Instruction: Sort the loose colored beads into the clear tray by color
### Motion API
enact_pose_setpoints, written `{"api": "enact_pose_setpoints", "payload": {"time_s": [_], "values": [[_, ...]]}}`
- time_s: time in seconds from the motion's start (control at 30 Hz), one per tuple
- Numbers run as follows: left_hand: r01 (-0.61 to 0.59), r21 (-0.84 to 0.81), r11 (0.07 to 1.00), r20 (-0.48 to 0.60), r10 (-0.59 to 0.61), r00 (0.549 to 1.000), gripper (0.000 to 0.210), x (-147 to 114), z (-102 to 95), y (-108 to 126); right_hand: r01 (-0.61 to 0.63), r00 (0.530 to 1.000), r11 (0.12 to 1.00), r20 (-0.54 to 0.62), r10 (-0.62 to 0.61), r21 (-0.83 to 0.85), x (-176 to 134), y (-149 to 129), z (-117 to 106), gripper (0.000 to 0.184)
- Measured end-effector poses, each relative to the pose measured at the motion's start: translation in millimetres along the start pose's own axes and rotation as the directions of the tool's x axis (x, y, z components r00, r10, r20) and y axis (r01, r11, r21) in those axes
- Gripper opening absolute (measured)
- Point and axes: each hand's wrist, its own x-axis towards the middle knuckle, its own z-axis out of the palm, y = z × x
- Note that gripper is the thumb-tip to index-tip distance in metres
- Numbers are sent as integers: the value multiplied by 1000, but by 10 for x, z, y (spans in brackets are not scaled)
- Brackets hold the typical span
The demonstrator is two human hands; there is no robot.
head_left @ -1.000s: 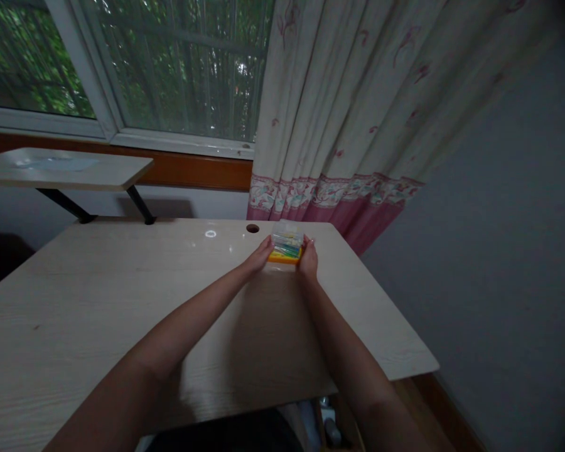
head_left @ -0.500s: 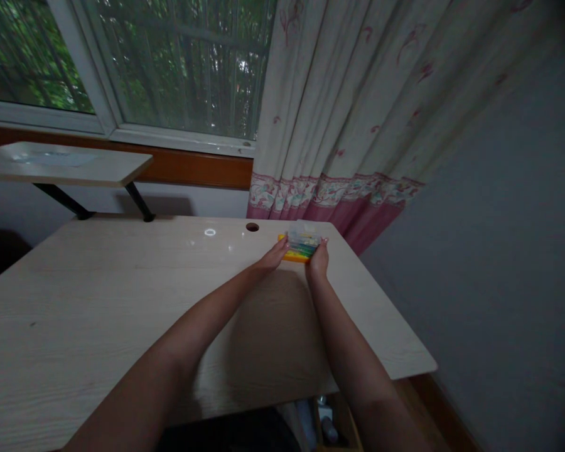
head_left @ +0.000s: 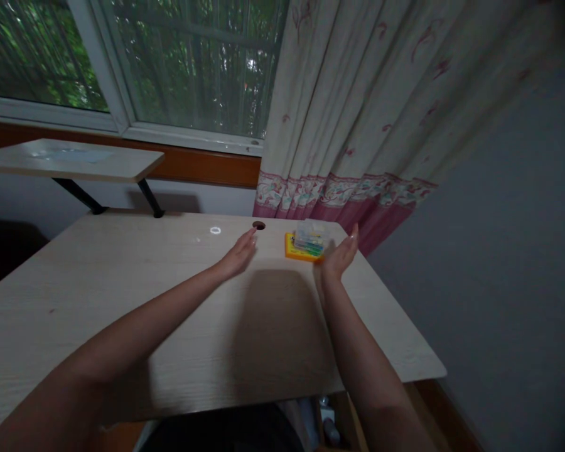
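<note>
A clear plastic case [head_left: 311, 237] with green and yellow contents lies on top of a flat yellow-orange box [head_left: 294, 250], near the far right corner of the desk. To the left of this stack, apart from it, my left hand [head_left: 239, 253] is held over the desk with its fingers stretched out and nothing in them. My right hand [head_left: 341, 254] is just right of the stack, fingers extended and the palm turned inward. Whether its heel touches the box's right corner I cannot tell. What exactly the case holds is too small to make out.
The pale wooden desk [head_left: 183, 326] has a round cable hole [head_left: 258, 225] at its back edge. A raised shelf [head_left: 75, 160] on black legs stands at the back left. Behind are a window and a floral curtain [head_left: 339, 157]. An open drawer [head_left: 353, 420] with items sits below the front edge.
Both hands have let go of the stacked case and box and moved apart, the left one leftward, the right one rightward. The stack stays on the desk. The view has shifted slightly.
</note>
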Motion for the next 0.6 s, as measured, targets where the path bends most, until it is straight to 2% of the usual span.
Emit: {"api": "enact_pose_setpoints", "payload": {"time_s": [0.03, 0.13, 0.2, 0.27, 0.33, 0.37, 0.47, 0.57, 0.6], "values": [[-49, 108, 993, 22, 47, 999, 54, -158, -203, 43, 69, 997, 997, -29, -70, -34, -10, -141, -13, 57], [-141, 394, 908, 0, 154, 988, 56, -610, -716, 178, 263, 963, 959, 96, -254, -102, -107, -552, 29, 52], [-142, 525, 839, 7, 162, 987, 63, -850, -910, 252, 373, 914, 917, 226, -337, -141, -233, -774, 110, 49], [-122, 620, 775, 52, 115, 992, 71, -1021, -970, 294, 454, 852, 867, 384, -355, -206, -408, -935, 197, 47], [-104, 711, 695, 100, 46, 994, 79, -1133, -932, 297, 538, 761, 802, 558, -330, -259, -620, -1030, 248, 51], [-89, 751, 654, 102, 18, 995, 82, -1171, -897, 282, 575, 710, 770, 636, -302, -276, -732, -1052, 251, 59], [-8, 843, 538, 37, -42, 998, 86, -1241, -806, 185, 672, 500, 689, 853, -152, -271, -1031, -1021, 169, 75], [26, 877, 479, 36, -120, 992, 81, -1276, -785, 61, 672, 305, 689, 949, 79, -273, -1208, -903, 40, 72], [19, 882, 471, 55, -144, 988, 79, -1284, -789, 28, 655, 261, 703, 956, 134, -277, -1237, -862, 8, 71]]}}
